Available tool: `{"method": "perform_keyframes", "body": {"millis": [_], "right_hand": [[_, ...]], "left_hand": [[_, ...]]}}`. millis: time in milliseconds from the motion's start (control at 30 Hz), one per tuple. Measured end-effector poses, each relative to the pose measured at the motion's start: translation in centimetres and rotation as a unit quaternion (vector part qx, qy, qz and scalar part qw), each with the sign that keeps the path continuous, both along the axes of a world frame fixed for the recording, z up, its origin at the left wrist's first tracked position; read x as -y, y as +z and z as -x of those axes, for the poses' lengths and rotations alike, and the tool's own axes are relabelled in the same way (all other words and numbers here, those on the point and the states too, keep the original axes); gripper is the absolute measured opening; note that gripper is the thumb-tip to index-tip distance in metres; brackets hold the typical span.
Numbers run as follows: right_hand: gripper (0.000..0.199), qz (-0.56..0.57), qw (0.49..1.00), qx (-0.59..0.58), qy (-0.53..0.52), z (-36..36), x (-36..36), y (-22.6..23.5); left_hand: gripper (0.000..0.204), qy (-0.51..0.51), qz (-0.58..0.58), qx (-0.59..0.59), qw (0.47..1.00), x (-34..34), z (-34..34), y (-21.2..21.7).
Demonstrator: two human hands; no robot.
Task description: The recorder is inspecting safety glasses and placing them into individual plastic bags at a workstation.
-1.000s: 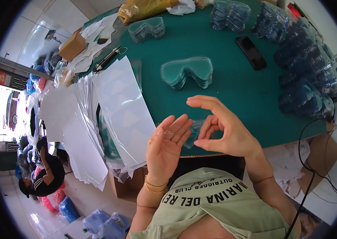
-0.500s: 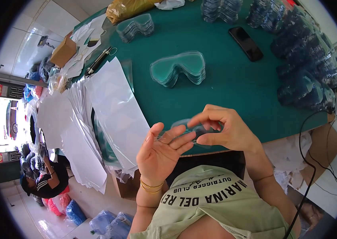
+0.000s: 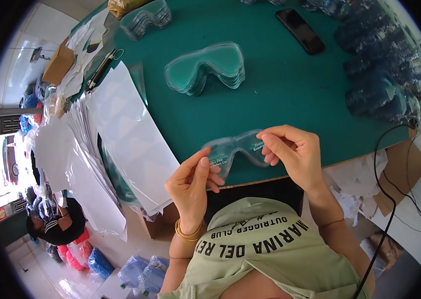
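Observation:
A clear goggle lens (image 3: 238, 144) with printed film on it is stretched between my two hands, just above the table's near edge. My left hand (image 3: 193, 177) pinches its left end between thumb and fingers. The right end is gripped by my right hand (image 3: 292, 154), thumb over the front. Beyond my hands, a neat stack of clear goggle lenses (image 3: 198, 70) lies on the green table (image 3: 290, 94). Another stack of lenses (image 3: 145, 20) sits farther back on the left.
White sheets (image 3: 128, 124) overlap along the left side, with a black pen-like tool (image 3: 102, 70) and a small cardboard box (image 3: 58, 65) behind them. A black phone (image 3: 300, 31) lies far right, near heaped lenses (image 3: 385, 74). Another person (image 3: 63, 222) is at the left; a black cable (image 3: 379, 169) hangs right.
My left hand has turned from an open palm to a pinch on the lens. The lens is now spread out flat between both hands. The view has shifted, so the table things appear higher.

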State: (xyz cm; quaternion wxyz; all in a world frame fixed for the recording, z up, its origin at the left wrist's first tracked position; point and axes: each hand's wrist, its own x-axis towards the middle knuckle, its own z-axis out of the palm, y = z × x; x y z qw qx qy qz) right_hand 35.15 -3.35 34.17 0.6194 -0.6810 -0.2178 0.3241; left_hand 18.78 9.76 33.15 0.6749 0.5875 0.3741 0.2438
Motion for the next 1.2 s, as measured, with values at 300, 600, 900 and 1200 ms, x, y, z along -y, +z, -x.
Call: {"method": "perform_keyframes", "body": {"millis": [300,600,900,1200], "right_hand": [[0.016,0.055,0.998,0.020,-0.015,0.8,-0.3,-0.9],[0.016,0.060,0.995,0.080,-0.020,1.3,-0.3,-1.0],[0.016,0.064,0.994,0.089,-0.019,1.2,-0.1,-1.5],[0.016,0.068,0.995,0.077,-0.011,1.1,-0.1,-1.3]], "left_hand": [[0.020,0.018,-0.007,-0.061,0.998,0.2,-0.7,0.2],[0.024,0.021,-0.091,-0.115,0.989,0.6,-1.3,0.5],[0.031,0.027,-0.137,-0.138,0.981,0.8,-1.9,0.1],[0.033,0.020,-0.136,-0.147,0.980,0.7,-2.1,0.2]]}}
